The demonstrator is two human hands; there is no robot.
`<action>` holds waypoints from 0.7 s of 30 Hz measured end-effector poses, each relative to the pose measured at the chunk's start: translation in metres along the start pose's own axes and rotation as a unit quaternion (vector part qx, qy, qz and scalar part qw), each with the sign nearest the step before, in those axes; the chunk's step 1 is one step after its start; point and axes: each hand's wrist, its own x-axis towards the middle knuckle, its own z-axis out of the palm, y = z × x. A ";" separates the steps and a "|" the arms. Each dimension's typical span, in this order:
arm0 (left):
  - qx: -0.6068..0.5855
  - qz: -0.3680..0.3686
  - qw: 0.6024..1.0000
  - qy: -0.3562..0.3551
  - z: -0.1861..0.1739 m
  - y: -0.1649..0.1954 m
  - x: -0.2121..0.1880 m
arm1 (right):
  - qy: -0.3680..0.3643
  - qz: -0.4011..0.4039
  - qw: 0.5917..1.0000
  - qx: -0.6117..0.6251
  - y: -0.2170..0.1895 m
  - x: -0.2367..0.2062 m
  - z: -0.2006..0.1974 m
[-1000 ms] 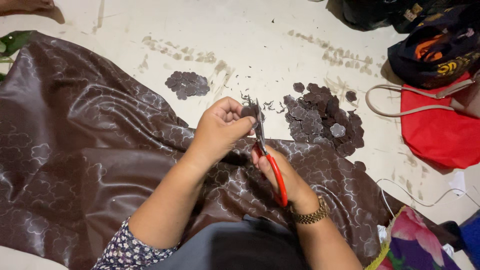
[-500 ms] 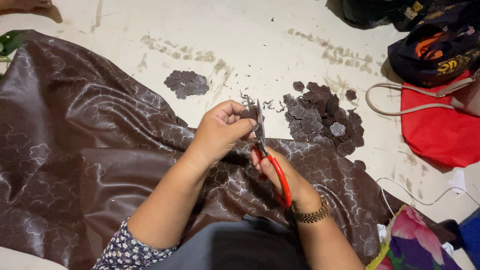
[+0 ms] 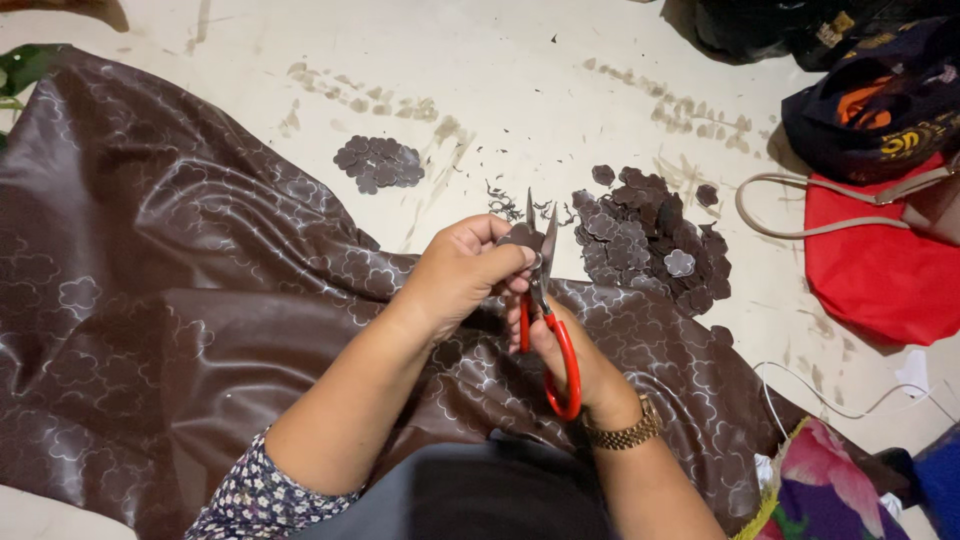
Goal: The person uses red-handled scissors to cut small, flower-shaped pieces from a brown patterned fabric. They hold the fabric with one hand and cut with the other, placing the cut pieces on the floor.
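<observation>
Left hand [image 3: 462, 272] pinches small fabric piece [image 3: 520, 237]; right hand [image 3: 560, 345] grips red-handled scissors [image 3: 545, 310], blades up.

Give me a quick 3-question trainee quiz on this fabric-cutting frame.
1. True or false: the left hand holds the red-handled scissors.
2. Which pile of cut fabric pieces lies nearer the scissor blades? A) the small pile B) the large pile
3. Fill in: the right hand wears a gold ____ on its wrist.

Key
1. False: the right hand works the scissors; the left pinches a small fabric piece at the blades.
2. B
3. Watch. The brown patterned fabric lies under both arms.
</observation>
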 end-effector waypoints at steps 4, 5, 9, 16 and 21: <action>-0.008 0.034 0.999 0.004 0.000 0.000 -0.001 | -0.011 -0.006 1.000 -0.007 0.003 -0.004 -0.006; -0.017 0.047 0.999 0.011 0.000 -0.001 0.000 | -0.012 -0.009 1.000 -0.026 0.003 -0.005 -0.008; -0.015 0.078 0.997 0.012 0.001 -0.001 0.001 | -0.021 -0.011 0.999 -0.023 0.004 -0.003 -0.009; 0.003 0.030 0.999 -0.015 0.003 -0.002 -0.002 | 0.020 -0.009 1.000 -0.008 0.001 0.002 -0.001; 0.013 0.033 0.999 0.002 0.008 0.004 -0.005 | 0.039 -0.003 0.999 -0.036 0.001 -0.002 0.000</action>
